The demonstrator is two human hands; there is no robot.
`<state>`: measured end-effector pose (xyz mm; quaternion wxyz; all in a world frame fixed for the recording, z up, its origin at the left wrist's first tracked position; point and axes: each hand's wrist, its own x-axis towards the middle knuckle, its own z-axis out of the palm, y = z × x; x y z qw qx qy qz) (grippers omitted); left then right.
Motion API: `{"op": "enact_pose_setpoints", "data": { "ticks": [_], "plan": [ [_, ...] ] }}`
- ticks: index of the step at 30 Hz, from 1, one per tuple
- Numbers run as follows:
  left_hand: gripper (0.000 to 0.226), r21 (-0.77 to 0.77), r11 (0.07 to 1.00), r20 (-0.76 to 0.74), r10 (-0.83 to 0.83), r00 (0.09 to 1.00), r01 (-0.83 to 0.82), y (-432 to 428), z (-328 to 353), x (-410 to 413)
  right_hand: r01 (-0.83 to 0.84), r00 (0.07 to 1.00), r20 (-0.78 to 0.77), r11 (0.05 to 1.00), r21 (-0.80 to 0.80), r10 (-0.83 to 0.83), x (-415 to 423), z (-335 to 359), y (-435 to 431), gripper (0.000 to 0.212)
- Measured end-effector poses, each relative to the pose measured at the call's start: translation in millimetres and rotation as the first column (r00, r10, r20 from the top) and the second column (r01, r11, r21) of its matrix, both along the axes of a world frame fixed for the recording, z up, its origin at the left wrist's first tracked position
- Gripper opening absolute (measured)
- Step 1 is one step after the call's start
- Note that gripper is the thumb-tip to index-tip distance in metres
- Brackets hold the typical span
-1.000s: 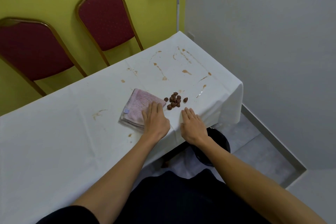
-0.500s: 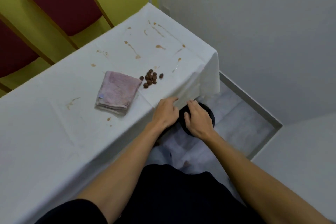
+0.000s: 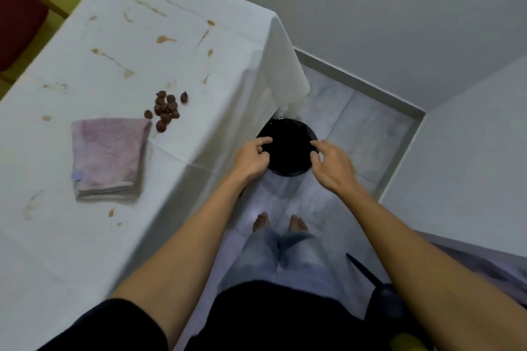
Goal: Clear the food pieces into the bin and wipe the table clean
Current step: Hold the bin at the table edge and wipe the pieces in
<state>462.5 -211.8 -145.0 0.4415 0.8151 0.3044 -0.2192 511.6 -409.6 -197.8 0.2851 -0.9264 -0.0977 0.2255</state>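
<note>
Both hands have left the table (image 3: 199, 179) and now flank the black bin (image 3: 286, 148) on the floor, left hand (image 3: 251, 158) and right hand (image 3: 332, 164) with grips released, fingers curled at its rim; a one-sided lift could tip it.

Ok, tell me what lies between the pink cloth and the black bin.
In the head view, only bare white tablecloth and its hanging edge lie between the pink cloth and the black bin; the food pieces sit just beyond that stretch.

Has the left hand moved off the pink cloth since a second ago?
Yes. The left hand has left the pink cloth on the table, moving past the table's edge to the black bin.
</note>
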Motion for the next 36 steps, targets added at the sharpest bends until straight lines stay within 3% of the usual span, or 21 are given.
{"op": "enact_pose_setpoints", "data": {
  "ticks": [5,9,15,21,24,28,31,36],
  "plan": [
    [0.049,0.038,0.999,-0.065,-0.006,0.998,0.009,1,-106,15,0.169,0.985,-0.036,0.985,0.042,-0.167,21,-96,4,0.046],
    [0.047,0.108,0.993,-0.113,0.068,0.991,-0.056,-4,-211,15,0.265,0.953,-0.155,0.964,0.007,-0.260,18,-198,1,0.050],
    [0.059,0.048,0.995,-0.176,0.093,0.980,-0.086,-8,-347,36,0.290,0.930,-0.220,0.956,-0.053,-0.294,30,-334,-8,0.058],
    [0.084,-0.017,0.984,-0.233,0.170,0.957,-0.179,-3,-439,63,0.263,0.934,-0.233,0.963,-0.064,-0.271,55,-411,2,0.079],
    [0.091,-0.074,0.951,-0.239,0.274,0.931,-0.299,-5,-454,67,0.186,0.944,-0.261,0.978,-0.095,-0.204,61,-429,6,0.095],
    [0.087,-0.132,0.895,-0.236,0.389,0.891,-0.426,-8,-443,57,0.327,0.877,-0.351,0.943,-0.063,-0.328,52,-408,7,0.100],
    [0.090,-0.141,0.909,-0.218,0.357,0.908,-0.392,-13,-403,39,0.423,0.833,-0.369,0.904,-0.054,-0.412,30,-359,-2,0.102],
    [0.078,-0.098,0.931,-0.223,0.325,0.919,-0.353,-32,-289,3,0.488,0.794,-0.366,0.868,-0.095,-0.486,-18,-244,-23,0.102]
  ]
}}
